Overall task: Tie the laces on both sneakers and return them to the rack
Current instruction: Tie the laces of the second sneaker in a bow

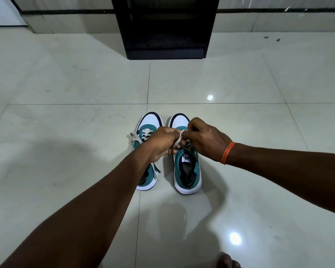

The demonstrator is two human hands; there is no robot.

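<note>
Two teal and white sneakers stand side by side on the floor, toes pointing away from me. The right sneaker [188,171] has its beige lace [179,139] pinched between both hands above its tongue. My left hand [162,144] grips the lace from the left, and my right hand [205,138], with an orange thread at the wrist, grips it from the right. The left sneaker [146,130] lies partly under my left forearm; its lace [134,139] hangs loose to the left side.
A black shoe rack [165,28] stands against the far wall, straight beyond the sneakers. Glossy pale floor tiles [66,84] surround everything. A bare foot [227,261] shows at the bottom edge, right of centre.
</note>
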